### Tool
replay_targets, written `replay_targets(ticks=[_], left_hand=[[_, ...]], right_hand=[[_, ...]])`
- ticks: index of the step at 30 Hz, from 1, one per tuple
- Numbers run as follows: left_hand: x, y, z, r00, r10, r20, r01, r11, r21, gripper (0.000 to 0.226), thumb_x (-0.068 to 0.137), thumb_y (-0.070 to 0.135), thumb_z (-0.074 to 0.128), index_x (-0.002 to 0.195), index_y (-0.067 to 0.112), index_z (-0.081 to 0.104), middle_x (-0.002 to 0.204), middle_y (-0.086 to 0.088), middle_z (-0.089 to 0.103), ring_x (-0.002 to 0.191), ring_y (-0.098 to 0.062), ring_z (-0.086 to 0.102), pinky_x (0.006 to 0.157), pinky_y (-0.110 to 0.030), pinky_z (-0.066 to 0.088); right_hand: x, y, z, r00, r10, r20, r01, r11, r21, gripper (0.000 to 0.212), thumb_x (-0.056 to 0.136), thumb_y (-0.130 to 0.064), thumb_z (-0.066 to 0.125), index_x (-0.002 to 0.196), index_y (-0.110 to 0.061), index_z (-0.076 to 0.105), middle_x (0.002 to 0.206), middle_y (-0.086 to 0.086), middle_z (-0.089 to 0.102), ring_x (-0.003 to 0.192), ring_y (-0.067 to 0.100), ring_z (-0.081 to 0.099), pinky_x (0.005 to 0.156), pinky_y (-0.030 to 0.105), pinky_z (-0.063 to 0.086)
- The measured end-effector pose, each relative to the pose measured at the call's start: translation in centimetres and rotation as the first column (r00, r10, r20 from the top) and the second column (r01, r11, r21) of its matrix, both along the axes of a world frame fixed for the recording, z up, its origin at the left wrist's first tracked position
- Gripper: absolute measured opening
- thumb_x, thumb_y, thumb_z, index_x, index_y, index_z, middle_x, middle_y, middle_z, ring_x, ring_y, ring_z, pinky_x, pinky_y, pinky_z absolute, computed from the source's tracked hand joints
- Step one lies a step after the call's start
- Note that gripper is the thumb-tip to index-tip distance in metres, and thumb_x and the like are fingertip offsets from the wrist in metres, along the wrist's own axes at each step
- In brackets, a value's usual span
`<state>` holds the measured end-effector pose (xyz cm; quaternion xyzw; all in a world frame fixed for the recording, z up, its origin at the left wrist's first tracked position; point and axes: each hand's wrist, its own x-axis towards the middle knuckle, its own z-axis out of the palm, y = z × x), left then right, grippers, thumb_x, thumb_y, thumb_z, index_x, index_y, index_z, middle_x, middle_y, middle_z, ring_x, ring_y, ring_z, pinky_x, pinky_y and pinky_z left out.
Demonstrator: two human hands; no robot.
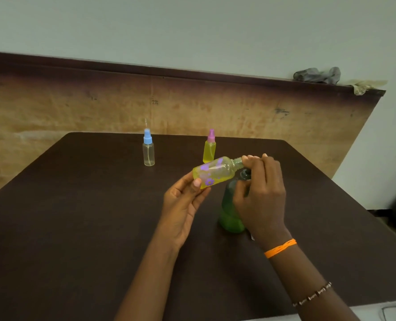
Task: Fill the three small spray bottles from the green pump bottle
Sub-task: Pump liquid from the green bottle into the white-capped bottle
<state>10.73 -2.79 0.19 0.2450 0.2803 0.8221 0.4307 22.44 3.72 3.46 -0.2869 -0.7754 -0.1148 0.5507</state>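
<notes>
My left hand (183, 205) holds a small yellow bottle with purple flowers (213, 173), tilted on its side with its open neck pointing right. My right hand (259, 193) is closed over the pump head of the green pump bottle (230, 212), which stands on the dark table (76, 216); the small bottle's neck sits right at my fingers, by the pump nozzle. Farther back stand a clear spray bottle with a blue cap (148, 149) and a yellow spray bottle with a pink cap (209, 147), both upright. The pump head is mostly hidden.
A wooden board (76, 107) leans against the wall behind the table, with crumpled cloths (317, 75) on its top edge at the right. The table's right edge drops to the floor, where cables lie.
</notes>
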Motion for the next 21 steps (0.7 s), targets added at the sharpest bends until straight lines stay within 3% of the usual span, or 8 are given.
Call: replay_targets(ticks=[3, 7, 9, 11, 14, 21], left_hand=[[0.0, -0.2, 0.1, 1.000, 0.002, 0.028, -0.002, 1.000, -0.009, 0.033, 0.073, 0.015, 0.059, 0.105, 0.004, 0.062, 0.095, -0.004, 0.072, 0.092, -0.012, 0.068, 0.078, -0.021, 0.054], [0.2, -0.3, 0.3, 1.000, -0.007, 0.008, 0.007, 1.000, -0.004, 0.036, 0.073, 0.015, 0.059, 0.107, 0.002, 0.060, 0.098, -0.004, 0.071, 0.092, -0.012, 0.066, 0.078, -0.021, 0.054], [0.3, -0.3, 0.4, 1.000, -0.009, 0.000, 0.009, 1.000, -0.011, 0.040, 0.072, 0.015, 0.060, 0.109, 0.001, 0.059, 0.097, -0.004, 0.071, 0.091, -0.011, 0.066, 0.077, -0.020, 0.054], [0.2, -0.4, 0.4, 1.000, -0.007, 0.002, 0.007, 1.000, -0.016, 0.042, 0.071, 0.015, 0.060, 0.110, 0.001, 0.059, 0.097, -0.004, 0.071, 0.091, -0.011, 0.067, 0.078, -0.020, 0.054], [0.0, -0.4, 0.3, 1.000, 0.003, 0.017, -0.002, 1.000, -0.021, 0.041, 0.070, 0.014, 0.062, 0.109, 0.002, 0.060, 0.096, -0.004, 0.072, 0.092, -0.012, 0.067, 0.080, -0.022, 0.054], [0.2, -0.6, 0.4, 1.000, -0.006, 0.008, 0.006, 1.000, -0.023, 0.037, 0.071, 0.013, 0.061, 0.107, 0.003, 0.061, 0.095, -0.004, 0.072, 0.091, -0.013, 0.067, 0.078, -0.021, 0.055]], right_hand=[[-0.3, 0.1, 1.0, 1.000, 0.016, 0.023, -0.015, 0.999, -0.036, 0.021, 0.071, -0.004, 0.042, 0.081, 0.003, 0.059, 0.079, 0.016, 0.052, 0.076, 0.025, 0.045, 0.063, 0.032, 0.042], [0.3, -0.2, 3.1, 0.989, -0.017, 0.148, 0.025, 0.998, -0.052, 0.021, 0.072, -0.015, 0.038, 0.075, -0.002, 0.055, 0.077, 0.012, 0.053, 0.073, 0.028, 0.051, 0.052, 0.028, 0.036], [0.4, -0.5, 3.4, 0.990, -0.013, 0.139, 0.027, 0.995, -0.096, 0.026, 0.073, -0.019, 0.036, 0.076, -0.003, 0.056, 0.079, 0.011, 0.055, 0.074, 0.027, 0.053, 0.052, 0.025, 0.032], [0.4, -0.6, 2.5, 0.997, 0.003, 0.079, 0.005, 0.994, -0.105, 0.029, 0.075, -0.015, 0.037, 0.084, -0.001, 0.061, 0.082, 0.012, 0.056, 0.078, 0.027, 0.052, 0.057, 0.029, 0.037], [0.2, -0.7, 0.5, 0.999, -0.015, 0.043, 0.017, 0.999, -0.044, 0.034, 0.072, -0.002, 0.040, 0.096, 0.007, 0.063, 0.087, 0.018, 0.058, 0.083, 0.025, 0.047, 0.074, 0.032, 0.044], [0.9, -0.9, 2.9, 0.986, -0.019, 0.166, 0.031, 0.997, -0.075, 0.026, 0.074, -0.012, 0.040, 0.081, 0.000, 0.062, 0.078, 0.012, 0.056, 0.072, 0.028, 0.055, 0.052, 0.030, 0.041]])
